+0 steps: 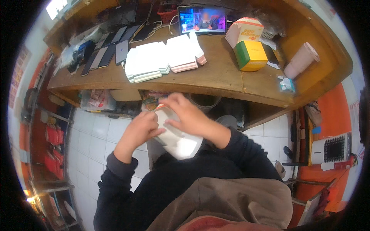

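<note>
Centre of frame: left hand (139, 129) and right hand (189, 115), fingers curled around a white flat carton blank (178, 140) below the wooden desk (223, 79), which appears light, thin, easily creased, best gripped along its folded edges.

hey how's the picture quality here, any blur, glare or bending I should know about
Head view: strong fisheye, the wooden counter edge bows and black corners ring the frame; both hands and the white carton look slightly soft; the tablet screen glows brightly; light is otherwise even.
</note>
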